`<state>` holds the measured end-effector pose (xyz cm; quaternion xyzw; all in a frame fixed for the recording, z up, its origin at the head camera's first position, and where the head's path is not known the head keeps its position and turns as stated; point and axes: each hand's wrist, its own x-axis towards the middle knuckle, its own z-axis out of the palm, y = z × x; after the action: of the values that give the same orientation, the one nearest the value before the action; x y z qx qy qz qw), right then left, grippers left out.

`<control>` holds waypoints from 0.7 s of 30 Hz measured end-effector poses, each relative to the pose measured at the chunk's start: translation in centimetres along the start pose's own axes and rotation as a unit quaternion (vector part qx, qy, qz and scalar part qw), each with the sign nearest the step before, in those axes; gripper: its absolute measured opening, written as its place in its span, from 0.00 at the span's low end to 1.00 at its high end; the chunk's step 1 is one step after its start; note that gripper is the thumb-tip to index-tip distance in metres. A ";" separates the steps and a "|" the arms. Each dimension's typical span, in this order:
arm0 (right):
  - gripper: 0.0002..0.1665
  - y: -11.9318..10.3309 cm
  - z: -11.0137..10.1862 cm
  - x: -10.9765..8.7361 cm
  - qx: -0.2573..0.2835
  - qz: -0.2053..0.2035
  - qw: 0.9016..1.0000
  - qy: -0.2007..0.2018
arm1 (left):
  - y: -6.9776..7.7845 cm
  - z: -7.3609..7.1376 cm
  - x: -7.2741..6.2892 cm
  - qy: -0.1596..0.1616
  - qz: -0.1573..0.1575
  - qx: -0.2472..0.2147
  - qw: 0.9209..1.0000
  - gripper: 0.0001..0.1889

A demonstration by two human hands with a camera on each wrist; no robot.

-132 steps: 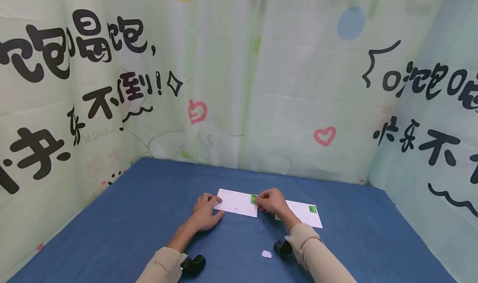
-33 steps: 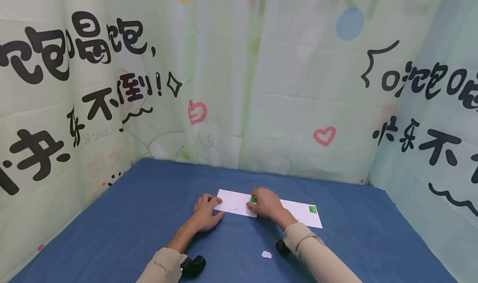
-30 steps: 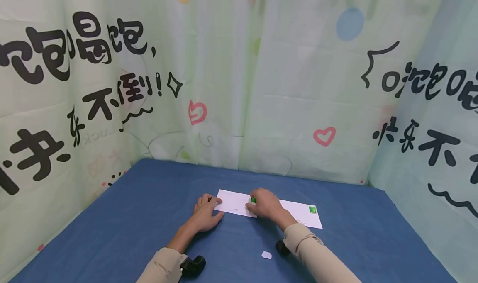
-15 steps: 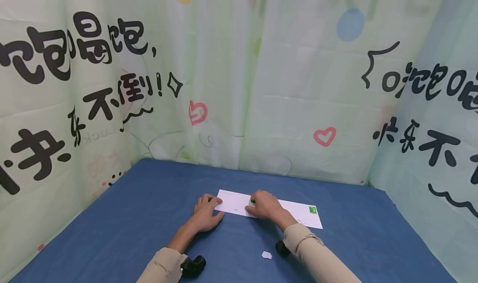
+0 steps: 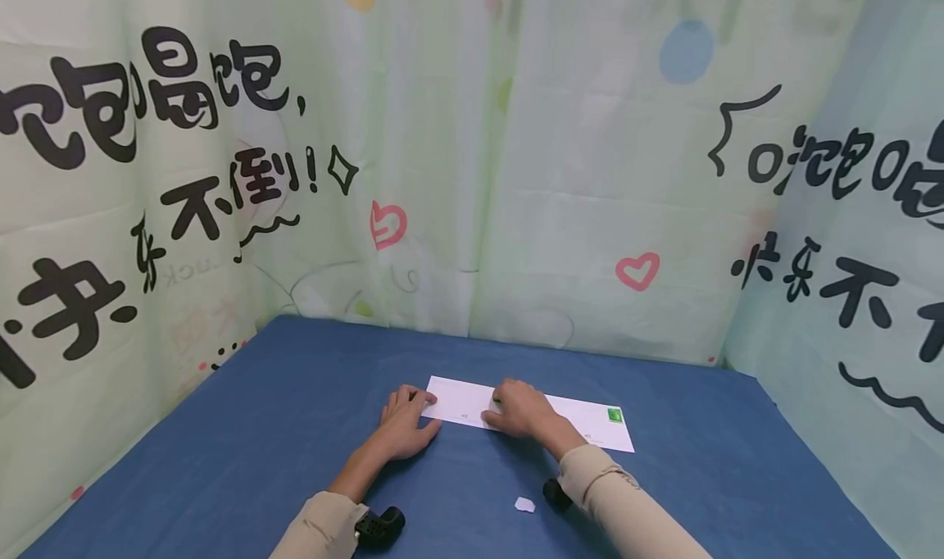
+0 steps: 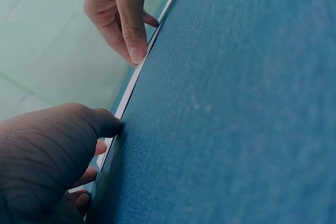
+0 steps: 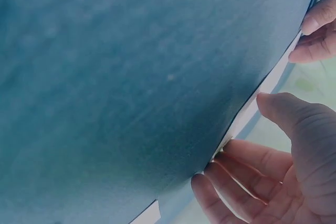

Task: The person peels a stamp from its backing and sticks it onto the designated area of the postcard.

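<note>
A white envelope (image 5: 459,397) lies flat on the blue tabletop, its long edge also visible in the left wrist view. My left hand (image 5: 401,426) rests at its left end, fingertips on the paper and thumb apart from the fingers. At the other end my right hand (image 5: 524,407) presses down with its fingertips, and the thumb touches the near part. Beneath those fingers, a green stamp (image 5: 496,400) is almost wholly hidden. To the right lies a second envelope (image 5: 601,429), partly covered by the right hand and bearing a green stamp (image 5: 615,415) in its upper right corner.
A small pale paper scrap (image 5: 524,505) lies on the blue tabletop (image 5: 295,461) near the right wrist. Black devices (image 5: 381,528) are strapped at both wrists. Printed curtains (image 5: 560,174) rise behind and at both sides.
My right hand pinched the stamp at the left envelope's right end earlier. It has since come down over the stamp, spread its fingers and covered nearly all of it. The left hand stays put.
</note>
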<state>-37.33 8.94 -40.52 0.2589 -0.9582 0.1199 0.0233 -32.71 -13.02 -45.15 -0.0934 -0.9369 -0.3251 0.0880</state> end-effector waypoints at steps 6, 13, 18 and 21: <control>0.14 -0.2 -0.2 -0.4 -0.001 -0.011 1.000 0.001 | 0.0 0.1 0.0 0.001 -0.004 0.001 1.000 0.19; 0.14 -0.6 -0.2 -0.7 -0.009 -0.010 1.000 -0.004 | 0.0 0.1 0.0 0.004 -0.001 0.002 1.000 0.19; 0.14 -0.6 0.0 -0.8 -0.022 -0.012 1.000 0.002 | 0.0 0.1 0.0 0.006 0.000 -0.001 1.000 0.19; 0.15 -0.5 0.0 -0.8 -0.020 -0.012 1.000 0.001 | 0.1 0.1 -0.1 0.005 -0.001 -0.002 1.000 0.19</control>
<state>-36.33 8.91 -40.47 0.2696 -0.9572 0.1006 0.0307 -32.66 -12.92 -45.20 -0.0913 -0.9357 -0.3278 0.0927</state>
